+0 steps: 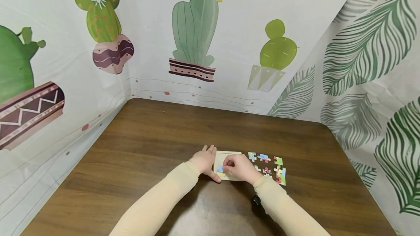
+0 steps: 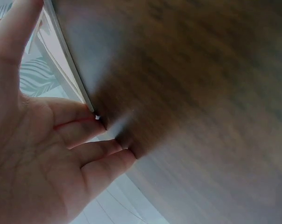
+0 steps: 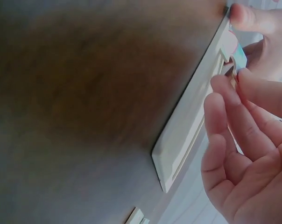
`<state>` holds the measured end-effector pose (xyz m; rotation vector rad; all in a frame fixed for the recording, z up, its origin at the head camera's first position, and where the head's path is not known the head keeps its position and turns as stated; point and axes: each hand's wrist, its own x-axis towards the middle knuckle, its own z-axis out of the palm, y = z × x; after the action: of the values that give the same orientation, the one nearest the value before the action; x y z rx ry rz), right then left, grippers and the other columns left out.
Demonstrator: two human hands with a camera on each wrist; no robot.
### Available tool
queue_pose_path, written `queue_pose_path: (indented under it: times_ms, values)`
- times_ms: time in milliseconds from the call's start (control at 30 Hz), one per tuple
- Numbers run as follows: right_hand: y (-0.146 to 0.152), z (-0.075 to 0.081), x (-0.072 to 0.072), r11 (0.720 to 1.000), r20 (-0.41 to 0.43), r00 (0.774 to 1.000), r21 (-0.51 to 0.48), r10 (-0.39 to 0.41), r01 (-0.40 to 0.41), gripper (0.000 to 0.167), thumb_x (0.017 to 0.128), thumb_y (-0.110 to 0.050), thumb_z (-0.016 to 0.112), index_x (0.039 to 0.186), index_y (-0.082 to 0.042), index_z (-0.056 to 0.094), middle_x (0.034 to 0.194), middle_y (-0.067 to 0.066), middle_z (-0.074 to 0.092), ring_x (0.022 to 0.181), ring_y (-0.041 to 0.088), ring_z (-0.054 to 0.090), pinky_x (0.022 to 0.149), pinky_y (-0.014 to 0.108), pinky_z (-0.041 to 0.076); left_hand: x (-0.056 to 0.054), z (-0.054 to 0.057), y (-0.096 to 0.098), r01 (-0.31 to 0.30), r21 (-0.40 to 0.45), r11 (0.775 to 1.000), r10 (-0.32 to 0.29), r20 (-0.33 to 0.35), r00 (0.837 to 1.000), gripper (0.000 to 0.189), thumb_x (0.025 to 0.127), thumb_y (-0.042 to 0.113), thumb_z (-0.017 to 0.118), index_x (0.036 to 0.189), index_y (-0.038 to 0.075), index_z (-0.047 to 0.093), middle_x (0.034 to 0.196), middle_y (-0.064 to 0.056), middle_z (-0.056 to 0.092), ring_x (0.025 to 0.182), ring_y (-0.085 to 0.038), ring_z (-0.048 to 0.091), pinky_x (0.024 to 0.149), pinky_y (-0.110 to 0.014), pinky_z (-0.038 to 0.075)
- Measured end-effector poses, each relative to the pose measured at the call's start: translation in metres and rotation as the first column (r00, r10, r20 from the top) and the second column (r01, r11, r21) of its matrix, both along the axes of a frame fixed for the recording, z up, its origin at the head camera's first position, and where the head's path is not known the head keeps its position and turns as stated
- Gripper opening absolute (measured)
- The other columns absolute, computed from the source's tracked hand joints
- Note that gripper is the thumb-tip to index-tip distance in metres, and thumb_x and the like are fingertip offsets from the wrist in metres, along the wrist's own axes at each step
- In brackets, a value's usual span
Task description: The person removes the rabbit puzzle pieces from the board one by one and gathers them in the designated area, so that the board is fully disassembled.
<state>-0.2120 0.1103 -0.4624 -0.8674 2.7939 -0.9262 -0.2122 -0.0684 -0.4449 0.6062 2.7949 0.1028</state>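
A pale wooden puzzle tray [image 1: 228, 152] lies flat on the table. Along its left side rests my left hand [image 1: 203, 161], with extended fingers at the far end and the thumb near the front corner. The left wrist view shows those fingers [image 2: 106, 163] close to the tray's edge [image 2: 70, 63]. My right hand [image 1: 242, 167] is over the tray, pinching a small puzzle piece [image 3: 235, 76] between thumb and index finger, mostly covered by the fingertips. Blue and yellow puzzle pieces [image 1: 220, 174] show in the tray's front left corner, right by the held one.
Several loose jigsaw pieces lie right of the tray, among them a blue one [image 1: 251, 156], a green one [image 1: 278, 160] and a red and yellow one [image 1: 280, 176]. The brown wooden table [image 1: 157, 134] meets a cactus-print cloth [image 1: 147, 46] behind.
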Motion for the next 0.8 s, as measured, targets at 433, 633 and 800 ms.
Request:
queue_pose_path:
  times_ms: [433, 633, 800]
  values:
    - [0.029, 0.010, -0.003, 0.996, 0.138, 0.990, -0.072, -0.032, 0.043, 0.009, 0.087, -0.017, 0.069, 0.079, -0.013, 0.066, 0.070, -0.007, 0.064, 0.063, 0.005, 0.055, 0.059, 0.023, 0.046, -0.001, 0.000, -0.001, -0.009, 0.006, 1.000, 0.009, -0.001, 1.000, 0.122, 0.059, 0.067, 0.077, 0.146, -0.005, 0.029, 0.152, -0.020, 0.029, 0.137, -0.038, 0.031, 0.105, -0.044, 0.038]
    - [0.053, 0.012, 0.001, 0.997, 0.149, 0.987, -0.046, -0.052, 0.060, 0.008, 0.087, -0.015, 0.068, 0.080, -0.012, 0.067, 0.070, -0.006, 0.064, 0.063, 0.009, 0.056, 0.056, 0.024, 0.044, -0.001, -0.001, -0.002, -0.003, -0.004, 1.000, 0.003, 0.015, 1.000, 0.122, 0.060, 0.067, 0.075, 0.147, -0.004, 0.026, 0.154, -0.019, 0.026, 0.139, -0.037, 0.029, 0.106, -0.042, 0.037]
    - [0.069, 0.011, 0.004, 0.997, 0.187, 0.980, -0.021, -0.074, 0.079, 0.009, 0.087, -0.014, 0.068, 0.079, -0.011, 0.066, 0.070, -0.003, 0.065, 0.063, 0.015, 0.057, 0.052, 0.024, 0.043, -0.002, -0.001, -0.002, -0.007, -0.009, 1.000, 0.007, 0.017, 1.000, 0.123, 0.060, 0.068, 0.075, 0.148, -0.003, 0.026, 0.154, -0.018, 0.025, 0.139, -0.037, 0.028, 0.106, -0.043, 0.037]
